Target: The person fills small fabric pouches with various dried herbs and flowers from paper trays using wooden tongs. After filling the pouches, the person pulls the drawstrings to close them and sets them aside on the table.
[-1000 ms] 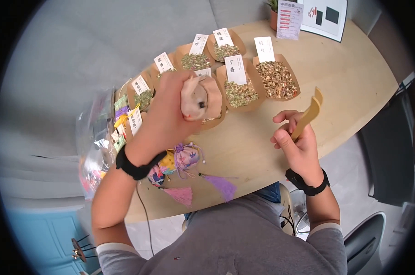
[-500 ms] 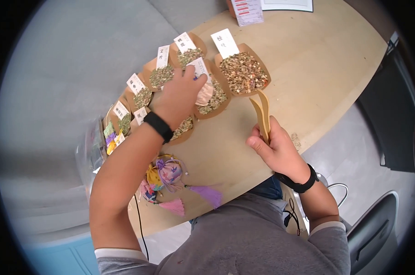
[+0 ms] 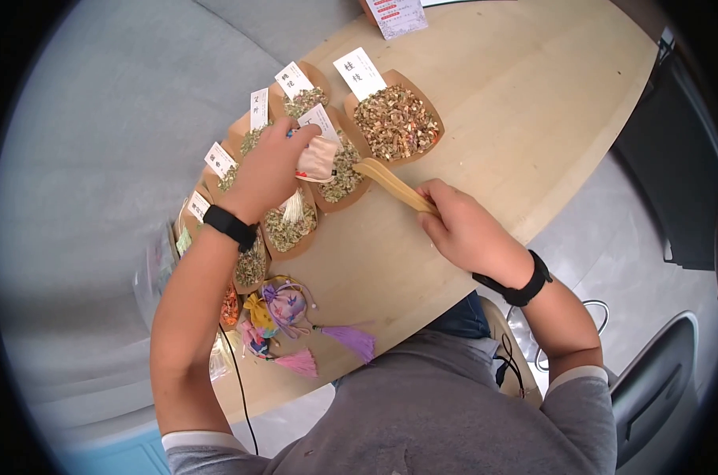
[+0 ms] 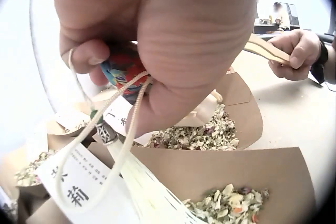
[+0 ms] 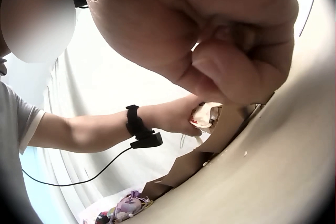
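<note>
My left hand (image 3: 268,174) grips a small drawstring pouch (image 3: 318,158) with a cream lining, over the paper trays. Red and blue patterned cloth (image 4: 123,71) shows between its fingers in the left wrist view. A cream cord (image 4: 118,161) and a white tassel (image 4: 139,182) hang down from it. My right hand (image 3: 478,233) holds wooden tongs (image 3: 394,186) by the rear end, pointing left. Their tips reach the edge of a brown paper tray (image 3: 360,194) of green-and-cream dried herbs (image 3: 343,174), close beside the pouch. Fingers hide part of the pouch.
A tray of brown chopped bark (image 3: 397,123) stands to the right, with a white label. More labelled trays of herbs line the table's left side. Several tasselled pouches (image 3: 283,305) lie near the front edge, by a black cable (image 3: 240,380).
The right hand has swung the tongs from upright down and left to the herb tray. My left hand has brought the pouch down over the trays, its cream side now facing the tongs. The head view has shifted.
</note>
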{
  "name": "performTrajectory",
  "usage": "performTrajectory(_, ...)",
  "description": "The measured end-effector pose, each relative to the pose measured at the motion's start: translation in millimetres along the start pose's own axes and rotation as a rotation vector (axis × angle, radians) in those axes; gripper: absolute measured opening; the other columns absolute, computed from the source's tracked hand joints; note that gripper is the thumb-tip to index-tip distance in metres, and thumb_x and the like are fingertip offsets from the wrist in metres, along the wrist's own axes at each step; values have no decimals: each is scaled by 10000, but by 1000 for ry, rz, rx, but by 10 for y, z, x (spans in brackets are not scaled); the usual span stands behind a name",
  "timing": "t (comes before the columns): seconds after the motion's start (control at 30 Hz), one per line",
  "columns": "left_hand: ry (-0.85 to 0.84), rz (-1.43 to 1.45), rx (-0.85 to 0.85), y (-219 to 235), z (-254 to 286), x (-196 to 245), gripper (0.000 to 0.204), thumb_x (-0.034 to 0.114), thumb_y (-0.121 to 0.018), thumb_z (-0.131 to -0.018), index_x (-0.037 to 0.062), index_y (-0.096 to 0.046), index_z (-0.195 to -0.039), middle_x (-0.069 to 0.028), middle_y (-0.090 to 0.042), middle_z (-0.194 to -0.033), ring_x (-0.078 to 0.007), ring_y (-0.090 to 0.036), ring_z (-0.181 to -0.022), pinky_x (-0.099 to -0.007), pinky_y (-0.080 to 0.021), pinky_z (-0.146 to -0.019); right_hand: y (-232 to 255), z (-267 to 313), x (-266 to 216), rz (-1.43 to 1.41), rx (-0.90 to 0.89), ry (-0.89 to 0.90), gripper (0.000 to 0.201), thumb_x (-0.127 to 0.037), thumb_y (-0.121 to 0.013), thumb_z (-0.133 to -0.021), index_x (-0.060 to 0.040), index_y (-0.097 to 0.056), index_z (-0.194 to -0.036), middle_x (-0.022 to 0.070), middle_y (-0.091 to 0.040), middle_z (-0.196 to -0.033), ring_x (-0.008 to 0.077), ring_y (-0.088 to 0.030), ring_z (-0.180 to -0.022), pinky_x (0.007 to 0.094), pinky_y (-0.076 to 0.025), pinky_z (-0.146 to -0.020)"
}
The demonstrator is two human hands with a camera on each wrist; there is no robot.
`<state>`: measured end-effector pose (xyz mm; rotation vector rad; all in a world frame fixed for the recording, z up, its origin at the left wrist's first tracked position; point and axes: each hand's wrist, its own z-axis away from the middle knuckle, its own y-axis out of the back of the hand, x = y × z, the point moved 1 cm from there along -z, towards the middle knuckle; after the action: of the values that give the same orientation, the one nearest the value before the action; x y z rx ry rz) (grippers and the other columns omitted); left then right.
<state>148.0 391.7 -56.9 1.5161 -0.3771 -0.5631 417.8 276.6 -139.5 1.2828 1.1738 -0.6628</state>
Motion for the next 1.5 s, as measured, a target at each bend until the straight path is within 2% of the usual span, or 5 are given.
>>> performTrajectory(0.37,-139,504,-27,-15,-41,-254,657,-124,-694,-724,93,-489,-1309,-132,-496,-1228,-351,-535,-1190,-387,-455,-1002,-329,-987,-223,172,-17,310,240,-32,-525,-900,43,-624,-1105,269,-665,-946,438,-649,-900,501,-512,-793)
performTrajectory(0.47,-201,471,-12,-31,-22,-329,647,-137,-685,-721,95,-492,-1293,-134,-495,-1222,-349,-539,-1179,-392,-459,-987,-245,-1007,-287,269,-216,191,207,-28,-532,-893,33,-657,-1046,253,-675,-889,430,-664,-857,504,-518,-768)
performTrajectory(0.57,-154,426,-64,-11,-27,-260,649,-156,-670,-714,94,-502,-1289,-131,-496,-1214,-347,-542,-1174,-387,-468,-969,-247,-1046,-194,188,-23,312,205,-29,-538,-889,14,-687,-1023,244,-680,-856,422,-672,-832,501,-523,-755)
performTrajectory(0.63,-160,419,-66,-20,-59,-253,647,-169,-659,-706,90,-513,-1280,-130,-500,-1205,-348,-544,-1168,-388,-472,-960,-273,-1087,-191,329,-193,313,245,-27,-539,-885,4,-689,-1076,244,-682,-871,420,-671,-841,494,-527,-766)
performTrajectory(1.5,-169,69,51,102,-75,-114,530,-145,-559,-790,116,-573,-1252,-135,-528,-1128,-354,-567,-1113,-433,-513,-874,11,-916,-255,398,-170,251,228,-7,-592,-855,19,-673,-1067,253,-684,-921,430,-663,-881,486,-531,-793)
